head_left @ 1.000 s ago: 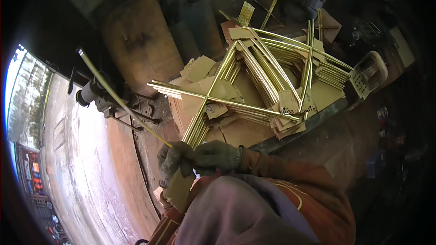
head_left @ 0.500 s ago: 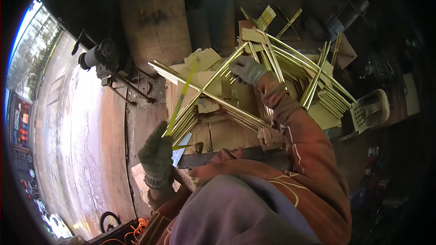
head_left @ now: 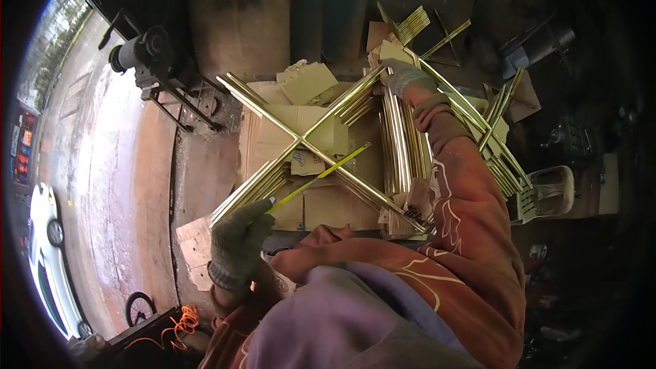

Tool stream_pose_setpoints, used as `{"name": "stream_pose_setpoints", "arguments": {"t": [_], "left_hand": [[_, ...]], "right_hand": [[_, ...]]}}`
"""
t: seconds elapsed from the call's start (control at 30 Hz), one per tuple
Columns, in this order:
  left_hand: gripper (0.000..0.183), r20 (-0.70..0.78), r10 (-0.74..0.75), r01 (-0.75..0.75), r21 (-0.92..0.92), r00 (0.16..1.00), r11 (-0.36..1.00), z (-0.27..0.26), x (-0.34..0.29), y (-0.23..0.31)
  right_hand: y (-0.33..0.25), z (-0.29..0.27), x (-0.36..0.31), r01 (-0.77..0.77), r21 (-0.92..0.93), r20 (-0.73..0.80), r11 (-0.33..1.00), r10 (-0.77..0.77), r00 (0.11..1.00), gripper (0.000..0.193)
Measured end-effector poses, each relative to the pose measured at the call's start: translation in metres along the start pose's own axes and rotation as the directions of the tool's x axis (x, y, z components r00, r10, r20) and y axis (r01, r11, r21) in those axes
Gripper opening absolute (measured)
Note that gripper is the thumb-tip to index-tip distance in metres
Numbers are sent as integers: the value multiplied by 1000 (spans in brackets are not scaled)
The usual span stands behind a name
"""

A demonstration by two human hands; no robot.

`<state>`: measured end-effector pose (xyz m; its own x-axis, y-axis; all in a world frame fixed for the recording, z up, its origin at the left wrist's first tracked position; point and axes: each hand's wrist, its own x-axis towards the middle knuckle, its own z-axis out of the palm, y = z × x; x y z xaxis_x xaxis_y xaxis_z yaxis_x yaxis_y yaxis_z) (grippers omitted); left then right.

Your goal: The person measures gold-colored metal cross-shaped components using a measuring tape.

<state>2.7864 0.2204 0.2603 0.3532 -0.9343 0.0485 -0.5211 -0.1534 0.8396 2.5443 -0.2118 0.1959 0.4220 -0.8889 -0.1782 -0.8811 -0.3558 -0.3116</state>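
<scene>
My left hand (head_left: 239, 242), in a grey knit glove, is closed at the near left corner of a gold metal X-frame (head_left: 301, 139). It holds a tape measure, whose yellow blade (head_left: 321, 176) slants up to the right over the frame's lower right arm. The glove hides the tape's case. At the far right tip of the X-frame is my gloved right hand (head_left: 408, 80), its fingers curled at the bar end and partly hidden. Several matching frames lie stacked beneath the top one. Next to my right forearm stands a bundle of gold bars (head_left: 396, 143).
Cardboard sheets (head_left: 307, 85) lie under and around the frames on the bench. More gold frames (head_left: 502, 154) are stacked on the right, beside a plastic chair (head_left: 547, 195). A machine on a metal stand (head_left: 147, 55) is at the left. An orange cord (head_left: 179, 324) lies lower left.
The tape blade has swung down from pointing up and away to lying slantwise across the X-frame. My right hand has moved from beside the frame's far right arm onto its tip.
</scene>
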Motion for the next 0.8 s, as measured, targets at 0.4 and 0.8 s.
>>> {"name": "stream_pose_setpoints", "arguments": {"t": [0.4,0.8], "left_hand": [[35,-56,-222,212,-142,973,967,49,67,-25],[45,94,-466,448,-489,880,748,81,104,-56]], "right_hand": [[65,17,11,-11,282,-253,959,86,964,37],[-10,46,-74,13,961,48,-276,212,976,29]]}}
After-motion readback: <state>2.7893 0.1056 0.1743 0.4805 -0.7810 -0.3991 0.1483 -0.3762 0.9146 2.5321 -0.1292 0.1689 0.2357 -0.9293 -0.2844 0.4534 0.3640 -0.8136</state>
